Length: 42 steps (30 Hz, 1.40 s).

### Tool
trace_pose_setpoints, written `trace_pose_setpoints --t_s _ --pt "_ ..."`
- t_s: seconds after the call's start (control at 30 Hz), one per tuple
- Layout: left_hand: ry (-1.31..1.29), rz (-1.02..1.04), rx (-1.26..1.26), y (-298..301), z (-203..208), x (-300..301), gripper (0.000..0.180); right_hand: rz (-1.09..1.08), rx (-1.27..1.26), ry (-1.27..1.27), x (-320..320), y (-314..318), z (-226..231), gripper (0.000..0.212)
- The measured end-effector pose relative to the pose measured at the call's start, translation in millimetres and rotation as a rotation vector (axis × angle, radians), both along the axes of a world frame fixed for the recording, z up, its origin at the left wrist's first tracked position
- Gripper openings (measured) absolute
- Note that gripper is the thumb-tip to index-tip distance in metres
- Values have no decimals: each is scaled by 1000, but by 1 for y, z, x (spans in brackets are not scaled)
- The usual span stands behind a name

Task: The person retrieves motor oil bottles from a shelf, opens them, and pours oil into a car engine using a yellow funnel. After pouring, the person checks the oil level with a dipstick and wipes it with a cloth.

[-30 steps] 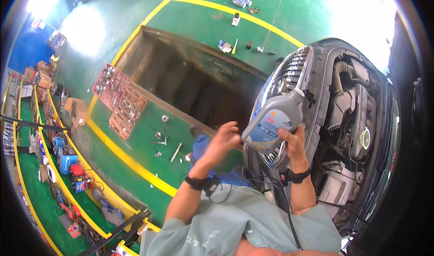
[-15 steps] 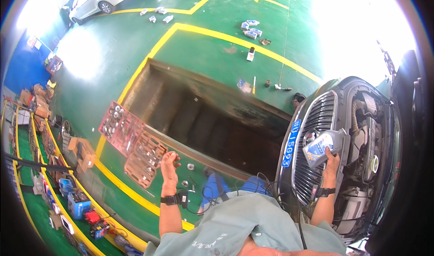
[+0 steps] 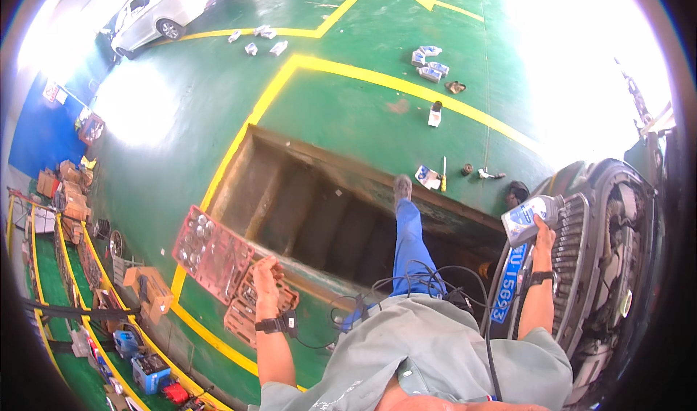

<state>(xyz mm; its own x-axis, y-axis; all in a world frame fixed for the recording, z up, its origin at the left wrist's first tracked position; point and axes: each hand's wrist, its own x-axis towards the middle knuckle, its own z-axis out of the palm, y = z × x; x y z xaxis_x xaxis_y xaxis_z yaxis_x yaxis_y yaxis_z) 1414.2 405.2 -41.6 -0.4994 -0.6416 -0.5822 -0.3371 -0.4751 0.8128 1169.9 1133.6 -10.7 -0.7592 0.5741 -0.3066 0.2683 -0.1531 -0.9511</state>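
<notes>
My right hand [image 3: 542, 234] is closed around a grey plastic oil bottle [image 3: 526, 219] with a blue and white label. It holds the bottle tilted in front of the grille [image 3: 571, 238] of a dark car with its hood up. My left hand [image 3: 267, 274] hangs over the open tool case [image 3: 218, 255], its fingers loosely bent with nothing visible in them. One blue-trousered leg [image 3: 409, 247] stretches across the long sunken pit [image 3: 312, 215], its shoe at the pit's far edge.
Beyond the pit lie a screwdriver [image 3: 443, 175], a small white box [image 3: 435, 115] and several bottles [image 3: 434, 70]. At left are cardboard boxes [image 3: 150, 293] and yellow-edged racks with a blue box [image 3: 151, 372]. A white car [image 3: 163, 11] stands far left. Black cables [image 3: 406, 284] hang at my waist.
One leg has stepped out over the pit to its far edge. My right hand has carried the bottle from over the car's front edge to ahead of the grille.
</notes>
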Motion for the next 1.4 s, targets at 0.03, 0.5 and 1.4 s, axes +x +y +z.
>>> trace_pose_setpoints --t_s 0.03,0.5,1.4 --pt "21 -10 -53 -16 1 -43 18 15 56 8 -47 -17 -15 42" --pt "-226 350 113 -128 -48 -349 25 776 -200 -444 -728 -578 -142 48" --pt "-525 -477 -181 -523 -43 -857 22 13 -290 -171 -935 -553 38 21"
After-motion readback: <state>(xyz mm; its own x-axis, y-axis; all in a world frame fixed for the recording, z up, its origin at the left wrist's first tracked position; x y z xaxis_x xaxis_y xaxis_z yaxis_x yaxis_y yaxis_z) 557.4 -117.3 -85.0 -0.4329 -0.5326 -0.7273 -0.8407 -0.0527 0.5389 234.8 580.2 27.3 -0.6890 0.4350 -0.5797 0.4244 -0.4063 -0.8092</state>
